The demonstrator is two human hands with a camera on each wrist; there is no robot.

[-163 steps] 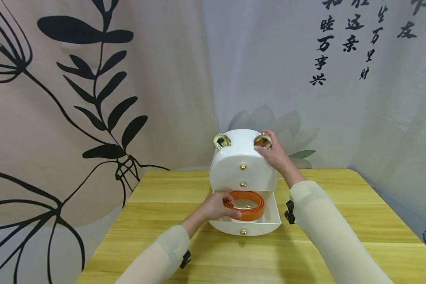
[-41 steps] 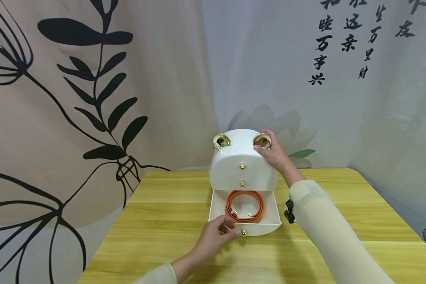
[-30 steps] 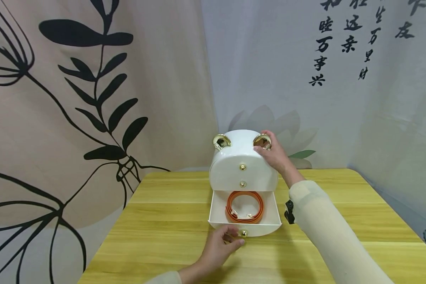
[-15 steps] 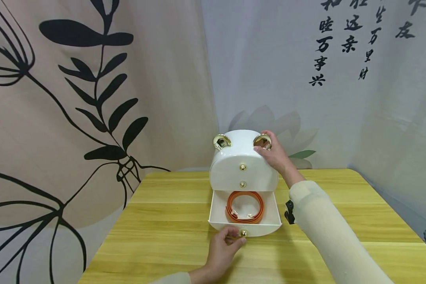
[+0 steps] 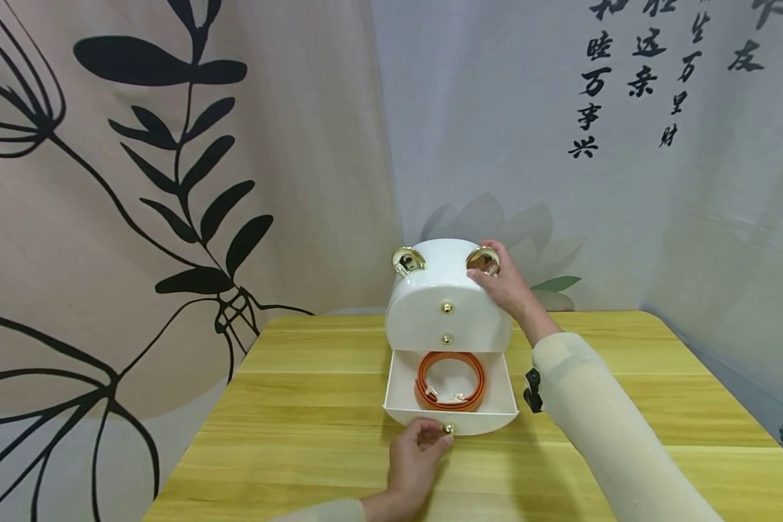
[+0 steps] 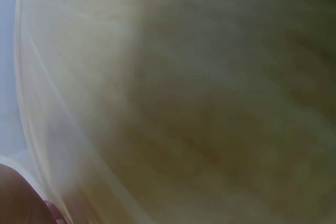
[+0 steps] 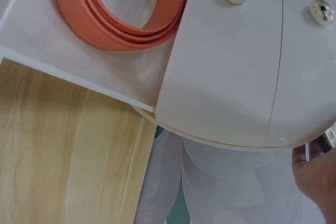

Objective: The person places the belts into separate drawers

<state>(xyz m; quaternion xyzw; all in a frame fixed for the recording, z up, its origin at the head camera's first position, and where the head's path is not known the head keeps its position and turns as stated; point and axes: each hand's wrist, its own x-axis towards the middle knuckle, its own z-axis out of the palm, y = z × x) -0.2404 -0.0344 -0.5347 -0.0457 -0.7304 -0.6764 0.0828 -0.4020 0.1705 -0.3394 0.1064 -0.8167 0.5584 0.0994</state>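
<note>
A white box (image 5: pixel 424 312) with gold ear-shaped loops on top stands on the table in the head view, its bottom drawer (image 5: pixel 401 388) pulled out. Inside the drawer lies a coiled orange belt (image 5: pixel 475 380), also large in the right wrist view. My left hand (image 5: pixel 412 464) is in front of the drawer, thumb and index finger pinching its gold knob (image 5: pixel 449 428). At the box's top right, my right hand (image 5: pixel 507 283) grips the gold loop (image 5: pixel 483 251), thumb in front and other fingers behind. In the left wrist view only a blurred bit of hand (image 6: pixel 18 198) shows.
Two more gold knobs, the upper knob (image 5: pixel 446 307) and the lower knob (image 5: pixel 446 339), sit on the box front. The wooden table (image 5: pixel 300 420) reaches back to a printed curtain (image 5: pixel 326 181) with leaves and writing.
Earlier my left hand held the orange belt over the drawer; it let go, and the belt now lies in the drawer. The left hand came down to the drawer knob. The right hand stayed put.
</note>
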